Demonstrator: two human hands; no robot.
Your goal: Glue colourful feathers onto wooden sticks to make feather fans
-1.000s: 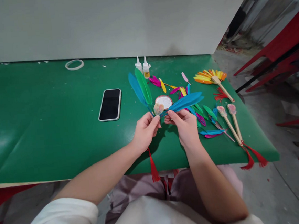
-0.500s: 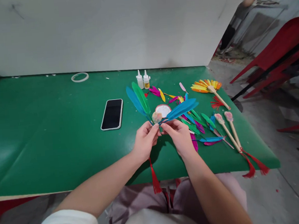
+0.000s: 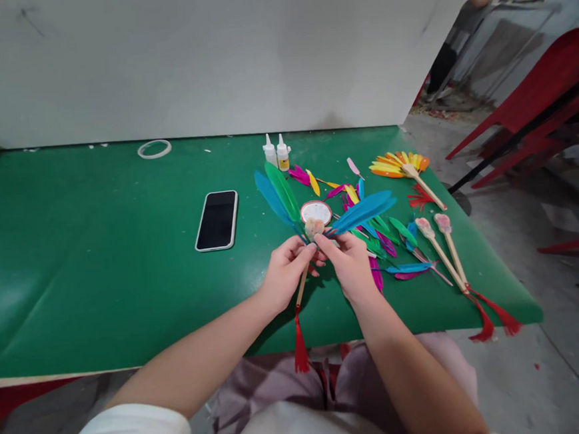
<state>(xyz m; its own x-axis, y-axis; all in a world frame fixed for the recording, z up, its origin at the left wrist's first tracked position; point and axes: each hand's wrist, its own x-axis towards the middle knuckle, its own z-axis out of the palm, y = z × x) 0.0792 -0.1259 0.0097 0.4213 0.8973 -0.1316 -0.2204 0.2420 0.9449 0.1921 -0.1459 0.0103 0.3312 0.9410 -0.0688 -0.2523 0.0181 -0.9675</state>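
Green covering lies over the table (image 3: 123, 270), and behind it stands a pale partition (image 3: 181, 58), against which no loose thing is leaning near the hands. Above the front part of this table, the person holds a wooden stick with a rounded, pinkish head (image 3: 314, 228); its red tassel (image 3: 300, 343) hangs down freely by the front edge. The left hand (image 3: 288, 270) has thumb and fingers clamped on the stick just below the head, probably to make it steady. A green feather (image 3: 283, 192) and a blue feather (image 3: 272, 198) rise from there, leaning left. The right hand (image 3: 346, 263) has its thumb and fingers pinched on the lower ends of blue feathers (image 3: 364, 211), which spread to the right; holding by the quills seems to leave the soft parts uncrushed. Whether the quills touch the head, I cannot tell.

Two small bottles (image 3: 283, 157) stand upright behind, near a round white dish (image 3: 316, 210), perhaps for easy reach. Loose feathers (image 3: 381, 224) lie on the right side, with two other sticks (image 3: 444, 257) and a yellow-orange feather fan (image 3: 390, 164) beyond. The phone (image 3: 217, 221) lies apart, at the left.
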